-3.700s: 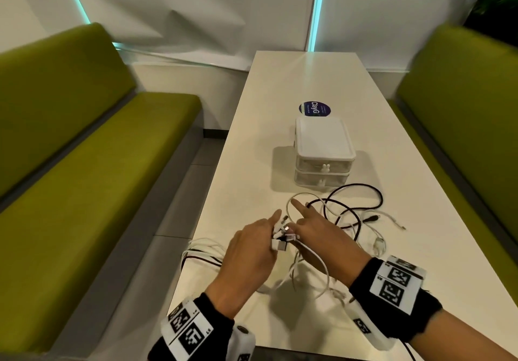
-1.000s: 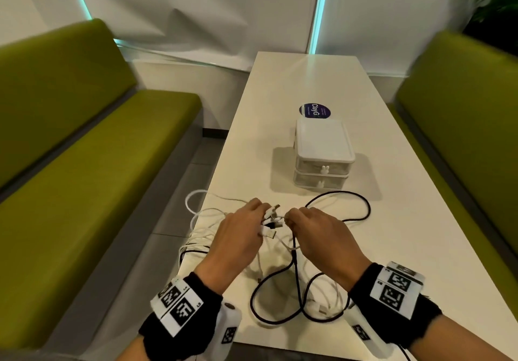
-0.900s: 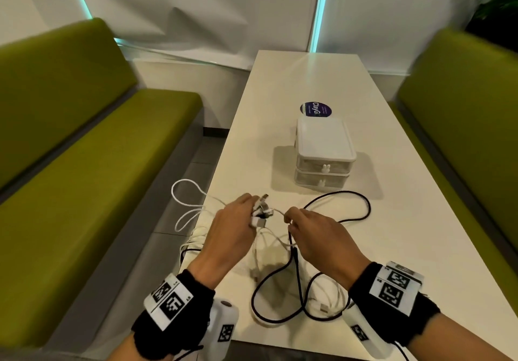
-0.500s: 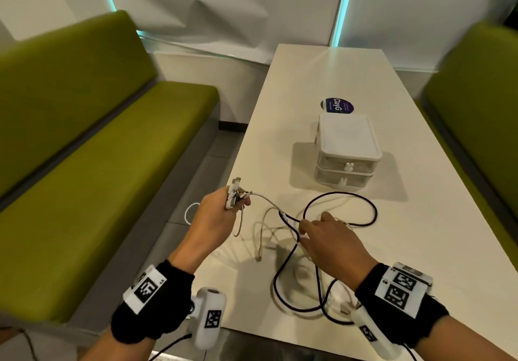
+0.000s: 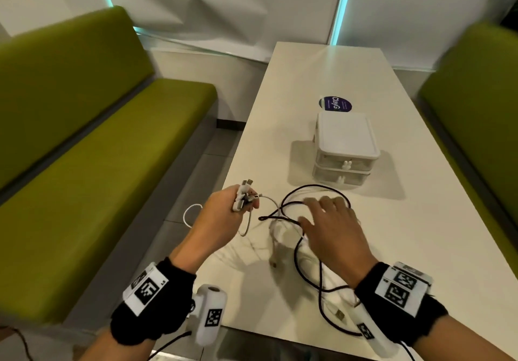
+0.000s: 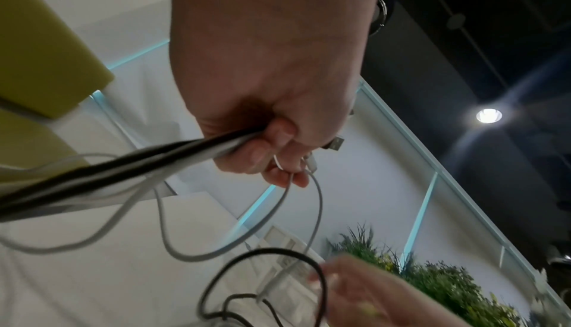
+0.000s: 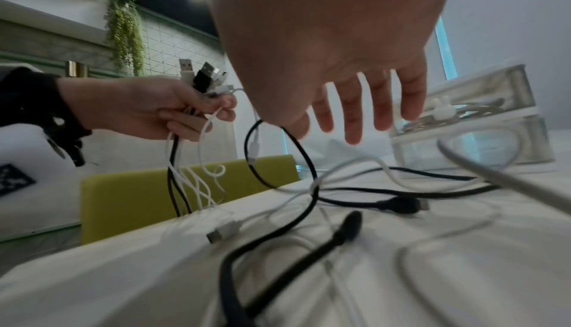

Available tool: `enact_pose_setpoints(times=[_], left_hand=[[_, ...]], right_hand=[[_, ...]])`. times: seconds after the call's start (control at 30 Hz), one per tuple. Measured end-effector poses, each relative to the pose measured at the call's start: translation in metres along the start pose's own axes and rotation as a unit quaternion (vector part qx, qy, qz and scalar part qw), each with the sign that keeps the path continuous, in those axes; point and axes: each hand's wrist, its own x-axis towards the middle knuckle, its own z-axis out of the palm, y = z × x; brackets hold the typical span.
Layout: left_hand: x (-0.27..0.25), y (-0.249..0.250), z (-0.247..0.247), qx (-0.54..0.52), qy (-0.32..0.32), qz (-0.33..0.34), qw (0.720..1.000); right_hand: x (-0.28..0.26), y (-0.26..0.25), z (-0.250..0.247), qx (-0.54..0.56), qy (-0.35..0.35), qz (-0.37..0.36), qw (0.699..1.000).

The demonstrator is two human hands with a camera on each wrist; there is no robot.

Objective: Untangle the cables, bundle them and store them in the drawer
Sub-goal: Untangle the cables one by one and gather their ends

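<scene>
Two green benches (image 5: 92,147) flank one long white table (image 5: 437,234), the left bench close beside the table's edge and the right one (image 5: 482,103) across it. One white drawer unit (image 5: 346,147) stands on the table, two drawers stacked, both closed, each with a small white knob; the upper drawer shows pale cable coiled inside in the right wrist view. One dark round sticker (image 5: 335,103) lies just beyond the unit.

Between the unit and the near edge sprawl the cables (image 5: 297,237), black and white ones looped over each other; an exact count is not possible in the tangle, though at least one black and several white strands show. Some strands hang over the table's left edge.

Two hands work here. The left hand (image 5: 221,220), raised near the table's left edge, has its fingers curled tight round a cluster of plug ends (image 7: 202,77), roughly four connectors sticking up from the fist, their cords trailing down. The right hand (image 5: 333,229) hovers flat over the tangle, fingers spread and straight, gripping nothing.
</scene>
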Motion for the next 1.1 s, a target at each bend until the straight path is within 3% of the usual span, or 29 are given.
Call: enact_pose_setpoints(times=[0.17, 0.33, 0.43, 0.6, 0.77, 0.93, 1.1], left_hand=[[0.002, 0.003, 0.003, -0.018, 0.025, 0.014, 0.999], [0.005, -0.011, -0.008, 0.003, 0.093, -0.05, 0.994], [0.004, -0.019, -0.007, 0.012, 0.101, -0.091, 0.991], [0.004, -0.029, -0.012, 0.001, 0.136, -0.125, 0.983], [0.001, -0.018, 0.001, 0.025, 0.028, -0.078, 0.996], [0.005, -0.028, -0.015, -0.014, 0.095, -0.112, 0.989], [0.007, -0.063, -0.049, 0.084, 0.09, -0.167, 0.978]], right_hand=[[-0.001, -0.013, 0.009, 0.023, -0.051, -0.124, 0.991], [-0.002, -0.006, 0.008, -0.019, -0.001, -0.201, 0.979], [-0.006, 0.0, 0.005, -0.044, -0.021, -0.26, 0.964], [-0.003, 0.013, 0.005, -0.062, -0.093, -0.196, 0.974], [-0.002, -0.002, -0.002, -0.061, -0.069, -0.191, 0.977], [-0.004, 0.006, 0.009, -0.094, -0.074, -0.07, 0.99], [-0.005, 0.024, 0.012, -0.108, -0.075, 0.002, 0.991]])
